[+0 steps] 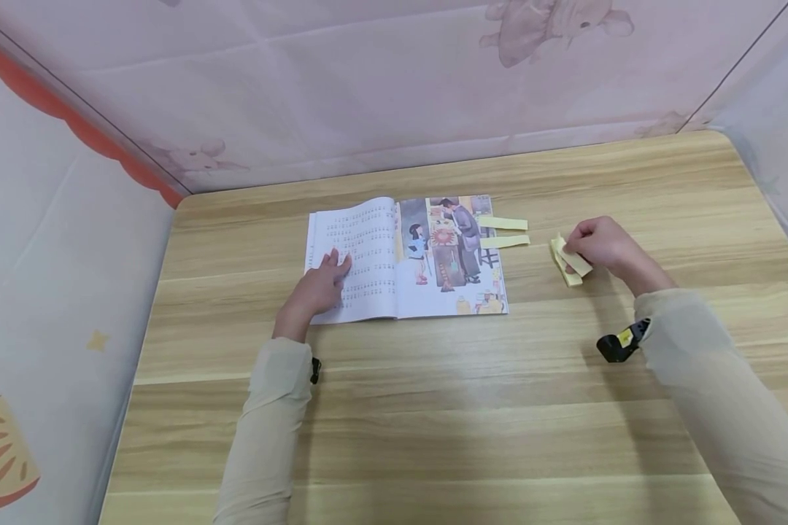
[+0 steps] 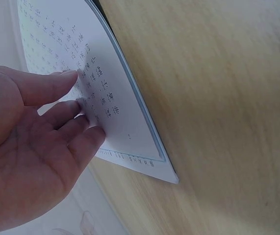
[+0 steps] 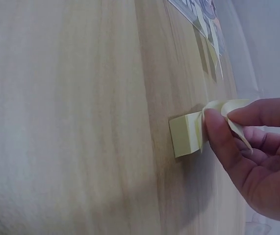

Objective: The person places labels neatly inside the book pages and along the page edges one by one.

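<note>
An open book [image 1: 368,292] lies on the table, text on its left page and a coloured picture on its right page. My left hand [image 1: 319,286] rests on the left page with its fingers fairly straight; in the left wrist view, the fingertips [image 2: 96,134] touch the paper. Two yellow sticky strips [image 1: 504,240] stick out past the right page's edge. To the right of the book, my right hand [image 1: 600,244] pinches a yellow sticky note [image 3: 238,106] between thumb and finger. That note curls up at the pad of sticky notes [image 3: 183,137] on the table; whether it is fully separate I cannot tell.
The wooden table [image 1: 433,423] reaches back to a pink patterned wall covering [image 1: 368,87]. A black wrist camera [image 1: 620,344] hangs by the right sleeve [image 1: 689,343]. Pale panels stand at the left and right sides of the table.
</note>
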Demonstrator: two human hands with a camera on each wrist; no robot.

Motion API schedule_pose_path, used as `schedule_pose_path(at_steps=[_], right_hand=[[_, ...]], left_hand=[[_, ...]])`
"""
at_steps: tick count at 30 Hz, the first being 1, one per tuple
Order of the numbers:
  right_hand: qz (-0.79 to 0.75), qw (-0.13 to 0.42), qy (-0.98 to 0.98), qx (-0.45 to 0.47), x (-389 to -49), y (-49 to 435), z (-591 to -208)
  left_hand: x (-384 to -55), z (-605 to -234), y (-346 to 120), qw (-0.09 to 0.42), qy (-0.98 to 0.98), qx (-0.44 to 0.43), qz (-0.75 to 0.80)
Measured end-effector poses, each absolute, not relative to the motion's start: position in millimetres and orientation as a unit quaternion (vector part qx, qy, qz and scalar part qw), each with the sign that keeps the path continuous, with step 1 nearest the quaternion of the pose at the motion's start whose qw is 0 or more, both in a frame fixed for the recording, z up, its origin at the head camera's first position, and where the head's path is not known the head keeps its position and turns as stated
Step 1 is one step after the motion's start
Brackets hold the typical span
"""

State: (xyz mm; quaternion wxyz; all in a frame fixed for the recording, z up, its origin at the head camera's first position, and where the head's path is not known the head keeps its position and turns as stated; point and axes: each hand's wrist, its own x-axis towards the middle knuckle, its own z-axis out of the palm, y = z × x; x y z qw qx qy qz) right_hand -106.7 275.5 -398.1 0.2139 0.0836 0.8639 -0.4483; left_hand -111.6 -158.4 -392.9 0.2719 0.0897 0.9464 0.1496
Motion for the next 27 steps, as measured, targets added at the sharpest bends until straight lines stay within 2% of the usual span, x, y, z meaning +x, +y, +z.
schedule_pose_path(at_steps=[6,14,27], right_hand=[[-0.485,0.217,0.843,0.086,-104.6,274.5,-397.1],[-0.439,0.185,0.876,0.070,-104.8,275.3,-396.7],[-0.498,0.191,0.844,0.061,-102.5,277.3,-396.4]], left_hand=[[-111.3,-394.4,-159.5,0.271,0.947,0.087,0.150],[-112.1,-396.5,-160.4,0.272,0.946,0.092,0.148],[-111.5,-395.3,-161.6,0.275,0.944,0.093,0.158]])
